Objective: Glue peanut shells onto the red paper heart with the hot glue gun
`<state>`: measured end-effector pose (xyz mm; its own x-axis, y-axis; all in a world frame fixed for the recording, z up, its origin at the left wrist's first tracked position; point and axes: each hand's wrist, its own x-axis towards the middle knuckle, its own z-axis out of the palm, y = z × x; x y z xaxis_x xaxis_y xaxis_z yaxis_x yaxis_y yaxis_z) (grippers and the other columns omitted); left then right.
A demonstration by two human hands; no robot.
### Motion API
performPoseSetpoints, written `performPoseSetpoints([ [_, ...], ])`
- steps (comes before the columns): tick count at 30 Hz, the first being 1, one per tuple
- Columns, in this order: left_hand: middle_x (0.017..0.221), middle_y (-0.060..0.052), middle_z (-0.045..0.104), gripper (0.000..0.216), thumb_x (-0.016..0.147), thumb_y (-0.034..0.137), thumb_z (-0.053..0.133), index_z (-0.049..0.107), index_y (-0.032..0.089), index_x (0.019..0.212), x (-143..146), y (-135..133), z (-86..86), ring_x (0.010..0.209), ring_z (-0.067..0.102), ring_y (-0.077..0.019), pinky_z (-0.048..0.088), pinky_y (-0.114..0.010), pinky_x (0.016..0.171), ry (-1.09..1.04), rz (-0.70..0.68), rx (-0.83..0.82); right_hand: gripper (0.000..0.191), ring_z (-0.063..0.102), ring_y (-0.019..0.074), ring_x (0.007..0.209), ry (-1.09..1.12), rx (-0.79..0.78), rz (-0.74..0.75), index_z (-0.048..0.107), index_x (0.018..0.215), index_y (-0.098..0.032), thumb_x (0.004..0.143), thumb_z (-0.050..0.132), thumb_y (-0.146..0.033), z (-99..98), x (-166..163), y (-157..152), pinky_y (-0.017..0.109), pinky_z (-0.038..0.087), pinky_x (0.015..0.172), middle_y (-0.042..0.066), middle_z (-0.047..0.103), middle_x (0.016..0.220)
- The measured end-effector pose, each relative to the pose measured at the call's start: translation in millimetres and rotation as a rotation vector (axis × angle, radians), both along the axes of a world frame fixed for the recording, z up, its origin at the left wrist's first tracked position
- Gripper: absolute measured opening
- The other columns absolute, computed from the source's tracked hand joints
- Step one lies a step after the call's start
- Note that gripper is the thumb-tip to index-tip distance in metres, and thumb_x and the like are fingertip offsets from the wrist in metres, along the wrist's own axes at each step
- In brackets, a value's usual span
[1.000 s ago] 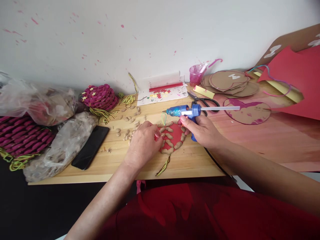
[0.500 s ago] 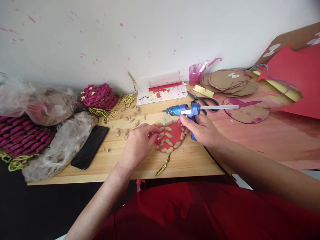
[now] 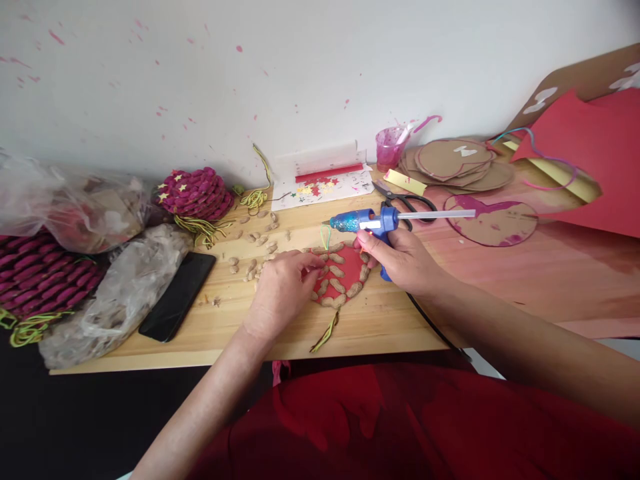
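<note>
My right hand (image 3: 405, 260) is wrapped round a blue glue gun (image 3: 373, 223), its nozzle pointing left and a clear glue stick jutting out behind. Below the nozzle lies a red disc (image 3: 354, 267) edged with peanuts, with more peanuts in rows inside. A green loop (image 3: 326, 237) sticks out at its top and a yellow-green yarn tassel (image 3: 327, 333) at its bottom. My left hand (image 3: 285, 283) is over the disc's left side, thumb and fingers pinched together at a peanut (image 3: 324, 271), which the fingertips partly hide. Loose peanuts (image 3: 253, 267) are scattered left of the disc.
Black scissors (image 3: 407, 203), cardboard discs (image 3: 455, 157) and a pink-stained cup (image 3: 390, 148) are at the back right. A paper with star confetti (image 3: 320, 190) lies by the wall. A phone (image 3: 177, 297), plastic bags (image 3: 125, 293) and magenta-painted peanut crafts (image 3: 200, 193) are on the left.
My left hand has shifted slightly right, its fingertips further in over the disc. My right hand still holds the glue gun in nearly the same place.
</note>
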<state>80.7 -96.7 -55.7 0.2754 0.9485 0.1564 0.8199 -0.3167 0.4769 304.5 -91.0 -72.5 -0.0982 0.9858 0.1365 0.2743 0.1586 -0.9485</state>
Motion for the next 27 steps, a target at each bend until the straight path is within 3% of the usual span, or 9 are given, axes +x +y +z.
performPoseSetpoints([
  [9,0.092,-0.002,0.080,0.020,0.084,0.014,0.067,0.081,0.026,0.091,0,1,-1.0,0.079,0.072,-0.0208,0.057,-0.036,0.081,-0.022,0.005,-0.003,0.042,0.059,0.0173,0.071,-0.013,0.007,-0.002,0.066,0.086,-0.020,0.097,0.056,-0.059,0.2,1,0,0.031,0.046,0.063,0.004,0.065,0.083],
  [13,0.092,0.000,0.081,0.023,0.088,0.016,0.062,0.080,0.027,0.098,-7,1,6.6,0.078,0.073,-0.0198,0.058,-0.035,0.081,-0.075,0.009,-0.031,0.042,0.060,0.0173,0.071,-0.004,-0.004,0.001,0.066,0.087,-0.020,0.097,0.055,-0.059,-0.6,1,0,0.031,0.046,0.064,0.003,0.065,0.081],
  [16,0.094,-0.003,0.080,0.023,0.090,0.014,0.059,0.079,0.023,0.099,-12,-3,13.6,0.085,0.073,-0.0212,0.058,-0.036,0.084,-0.046,0.010,0.072,0.039,0.061,0.0177,0.073,0.023,0.006,0.009,0.065,0.088,-0.020,0.097,0.057,-0.057,-0.8,0,1,0.031,0.046,0.064,0.003,0.065,0.081],
  [21,0.109,-0.010,0.074,0.035,0.093,0.005,0.049,0.074,0.019,0.112,-2,-20,7.9,0.101,0.070,-0.0227,0.058,-0.038,0.092,0.021,-0.122,0.229,0.040,0.061,0.0178,0.072,0.041,-0.008,0.013,0.066,0.088,-0.020,0.097,0.056,-0.059,-0.4,0,1,0.031,0.047,0.065,0.003,0.066,0.082],
  [27,0.134,-0.020,0.061,0.050,0.087,-0.004,0.046,0.061,0.011,0.133,15,-44,-2.5,0.120,0.062,-0.0309,0.056,-0.047,0.100,0.224,-0.256,0.191,0.037,0.060,0.0167,0.073,0.044,-0.019,0.020,0.063,0.086,-0.020,0.099,0.054,-0.053,-1.7,-2,-2,0.031,0.047,0.068,0.002,0.065,0.082],
])
